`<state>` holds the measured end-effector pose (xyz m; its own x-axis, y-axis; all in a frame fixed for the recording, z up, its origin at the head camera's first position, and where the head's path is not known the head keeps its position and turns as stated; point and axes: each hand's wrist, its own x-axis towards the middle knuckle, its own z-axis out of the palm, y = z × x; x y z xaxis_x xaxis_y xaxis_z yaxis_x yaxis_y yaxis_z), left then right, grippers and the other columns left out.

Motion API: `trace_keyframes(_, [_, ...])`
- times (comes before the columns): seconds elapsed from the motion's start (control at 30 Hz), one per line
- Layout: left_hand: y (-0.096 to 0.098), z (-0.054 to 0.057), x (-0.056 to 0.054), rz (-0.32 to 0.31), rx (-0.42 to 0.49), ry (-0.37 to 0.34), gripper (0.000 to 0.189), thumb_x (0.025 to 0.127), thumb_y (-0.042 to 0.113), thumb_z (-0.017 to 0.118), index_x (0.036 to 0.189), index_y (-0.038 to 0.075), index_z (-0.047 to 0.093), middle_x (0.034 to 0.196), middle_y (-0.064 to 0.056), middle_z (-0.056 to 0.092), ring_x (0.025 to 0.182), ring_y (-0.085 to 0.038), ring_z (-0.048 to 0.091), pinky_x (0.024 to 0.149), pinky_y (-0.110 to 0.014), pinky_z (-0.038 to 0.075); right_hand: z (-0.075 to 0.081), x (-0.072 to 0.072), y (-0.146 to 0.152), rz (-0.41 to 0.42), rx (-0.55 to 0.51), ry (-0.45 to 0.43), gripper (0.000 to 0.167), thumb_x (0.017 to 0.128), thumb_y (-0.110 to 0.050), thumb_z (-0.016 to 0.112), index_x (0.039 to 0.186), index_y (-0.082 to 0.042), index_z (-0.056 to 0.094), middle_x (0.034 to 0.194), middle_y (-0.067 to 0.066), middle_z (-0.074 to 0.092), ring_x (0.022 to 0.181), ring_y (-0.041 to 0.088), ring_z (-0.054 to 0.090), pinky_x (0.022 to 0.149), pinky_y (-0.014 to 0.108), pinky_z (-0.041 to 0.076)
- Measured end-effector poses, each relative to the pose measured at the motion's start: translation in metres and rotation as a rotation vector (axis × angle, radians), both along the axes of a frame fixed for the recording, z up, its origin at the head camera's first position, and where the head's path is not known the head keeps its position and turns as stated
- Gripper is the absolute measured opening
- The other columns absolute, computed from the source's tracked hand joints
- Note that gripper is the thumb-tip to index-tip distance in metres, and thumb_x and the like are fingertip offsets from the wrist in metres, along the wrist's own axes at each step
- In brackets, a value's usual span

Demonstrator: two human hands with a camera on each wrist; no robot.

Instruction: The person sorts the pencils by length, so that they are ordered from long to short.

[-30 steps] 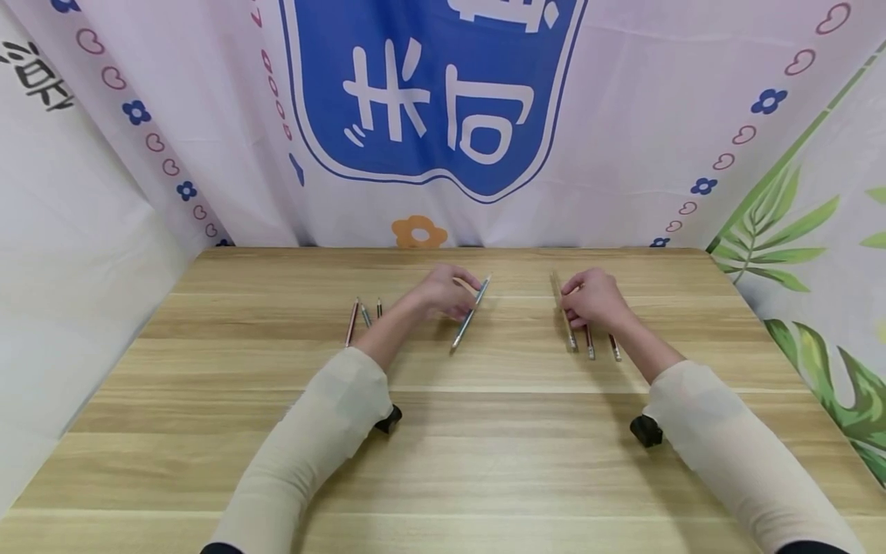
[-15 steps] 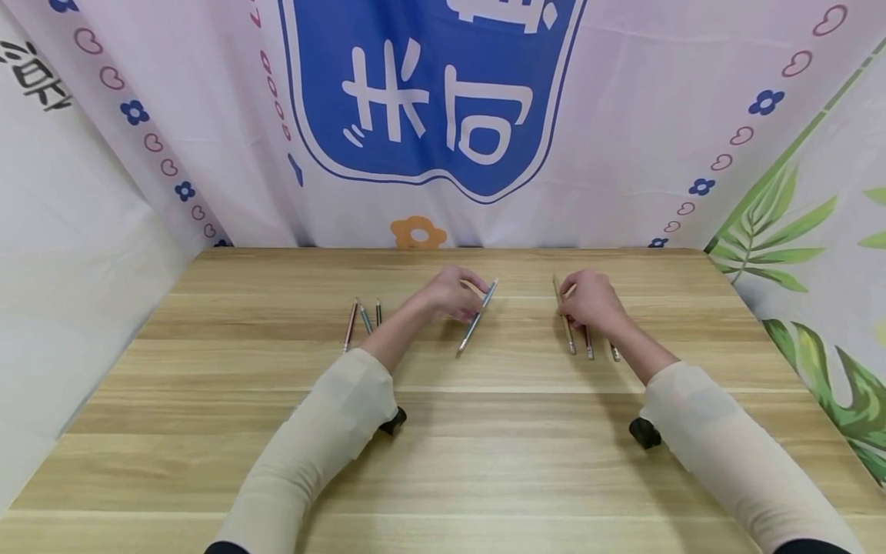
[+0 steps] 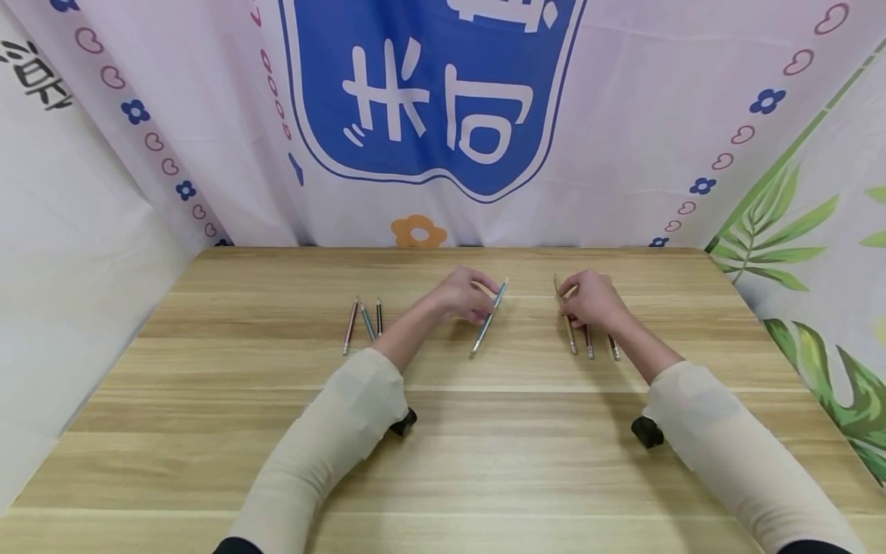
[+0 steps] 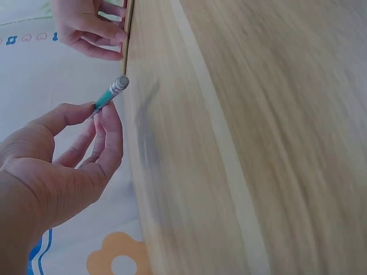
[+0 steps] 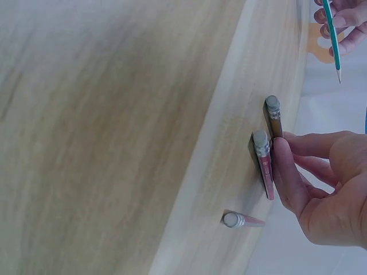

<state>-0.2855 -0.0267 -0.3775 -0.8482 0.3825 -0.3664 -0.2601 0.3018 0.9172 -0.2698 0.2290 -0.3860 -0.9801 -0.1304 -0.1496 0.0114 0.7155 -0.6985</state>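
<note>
My left hand [image 3: 465,297] pinches a teal pencil [image 3: 484,331] between thumb and fingers, over the back middle of the table. Its metal-capped eraser end [image 4: 119,83] faces the left wrist camera, and its sharpened tip [image 5: 339,74] shows in the right wrist view. To the right, my right hand [image 3: 591,298] pinches a gold pencil [image 3: 571,335] close to the tabletop, eraser end towards me. Beside and partly under that hand lie a dark red pencil [image 5: 265,172] and another reddish pencil [image 5: 246,220], their far ends hidden in the head view.
Left of my left forearm lie a red pencil [image 3: 351,329], a teal pencil [image 3: 367,321] and a black pencil [image 3: 379,315], points away from me. The wooden table [image 3: 498,462] ends at a printed curtain [image 3: 609,138] behind.
My left hand has moved to the right with the teal pencil, towards my right hand. My right hand stays at the gold pencil, almost unmoved. More of the left pencils shows.
</note>
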Motion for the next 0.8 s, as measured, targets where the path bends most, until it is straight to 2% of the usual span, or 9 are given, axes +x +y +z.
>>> trace_keyframes(0.1, [0.004, -0.001, 0.001, 0.006, 0.008, -0.010, 0.033, 0.088, -0.016, 0.066, 0.119, -0.005, 0.065, 0.082, -0.013, 0.064, 0.069, -0.020, 0.062, 0.062, -0.025, 0.062, -0.001, 0.000, 0.001, -0.003, -0.002, -0.003, 0.033, 0.087, 0.007, 0.073, 0.119, 0.014, 0.065, 0.089, 0.020, 0.073, 0.055, 0.010, 0.065, 0.052, 0.024, 0.062])
trace_keyframes(0.3, [0.010, -0.002, 0.002, 0.009, 0.019, -0.017, 0.033, 0.088, -0.016, 0.065, 0.119, -0.006, 0.064, 0.090, -0.020, 0.066, 0.069, -0.021, 0.062, 0.062, -0.025, 0.062, -0.002, 0.000, 0.002, -0.012, -0.006, -0.015, 0.034, 0.087, 0.007, 0.073, 0.119, 0.014, 0.065, 0.092, 0.023, 0.073, 0.056, 0.010, 0.065, 0.053, 0.024, 0.062])
trace_keyframes(0.57, [0.015, -0.004, 0.002, 0.003, 0.025, -0.010, 0.032, 0.089, -0.015, 0.065, 0.120, -0.006, 0.063, 0.088, -0.017, 0.064, 0.071, -0.021, 0.062, 0.065, -0.026, 0.063, -0.001, 0.000, 0.003, -0.008, -0.018, 0.000, 0.033, 0.087, 0.007, 0.073, 0.118, 0.014, 0.065, 0.088, 0.022, 0.073, 0.055, 0.012, 0.066, 0.053, 0.024, 0.062])
trace_keyframes(0.8, [0.021, -0.006, 0.000, 0.023, 0.063, -0.023, 0.034, 0.088, -0.016, 0.065, 0.120, -0.006, 0.062, 0.091, -0.019, 0.063, 0.071, -0.020, 0.061, 0.064, -0.026, 0.063, 0.002, 0.002, 0.004, 0.010, -0.029, 0.011, 0.032, 0.089, 0.007, 0.071, 0.120, 0.015, 0.064, 0.088, 0.022, 0.074, 0.059, 0.016, 0.069, 0.056, 0.026, 0.062])
